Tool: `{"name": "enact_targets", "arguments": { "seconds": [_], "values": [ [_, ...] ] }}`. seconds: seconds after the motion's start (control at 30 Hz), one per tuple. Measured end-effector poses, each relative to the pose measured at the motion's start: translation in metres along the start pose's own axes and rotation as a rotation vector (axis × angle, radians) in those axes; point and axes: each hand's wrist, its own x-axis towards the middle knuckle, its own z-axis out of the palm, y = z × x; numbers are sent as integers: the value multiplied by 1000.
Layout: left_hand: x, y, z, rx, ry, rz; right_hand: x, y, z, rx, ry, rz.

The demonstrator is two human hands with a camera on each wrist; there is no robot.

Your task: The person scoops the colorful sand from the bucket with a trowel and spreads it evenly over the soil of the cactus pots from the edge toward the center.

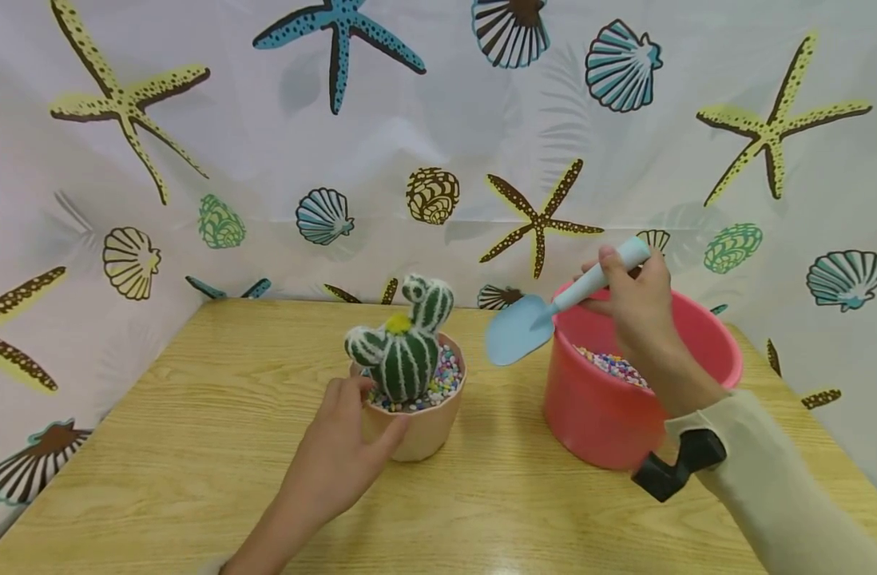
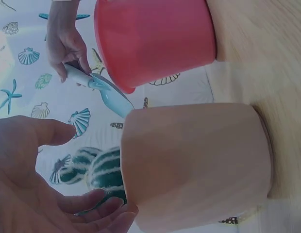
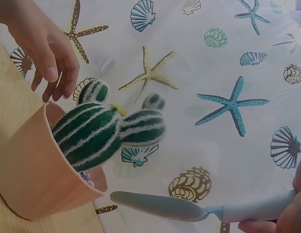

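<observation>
My right hand (image 1: 640, 299) grips the handle of a light blue trowel (image 1: 521, 329). The trowel's blade points left, between the pot and the bucket. A peach pot (image 1: 417, 435) holds a green cactus (image 1: 402, 363) with white fuzzy ribs and a yellow flower, set in multicoloured pebbles (image 1: 449, 375). My left hand (image 1: 341, 447) is at the pot's near left side, its fingertips right at the rim and its thumb spread away from them. In the left wrist view those fingers (image 2: 94, 200) are loosely bent, with nothing held between them and the thumb.
A red bucket (image 1: 589, 423) stands on the right, below my right hand, with more coloured pebbles (image 1: 611, 365) inside. Both containers rest on a wooden table (image 1: 194, 447). Behind it hangs a white cloth (image 1: 381, 152) printed with starfish and shells.
</observation>
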Motion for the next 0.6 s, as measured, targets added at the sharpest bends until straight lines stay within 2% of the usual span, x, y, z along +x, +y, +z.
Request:
{"name": "enact_targets", "arguments": {
  "seconds": [0.23,0.6],
  "values": [
    [-3,9,2,-18,-6,43,0,-3,-11,-31,12,18],
    [-7,25,11,-87,9,110,1,-8,-25,29,44,20]
  ]
}}
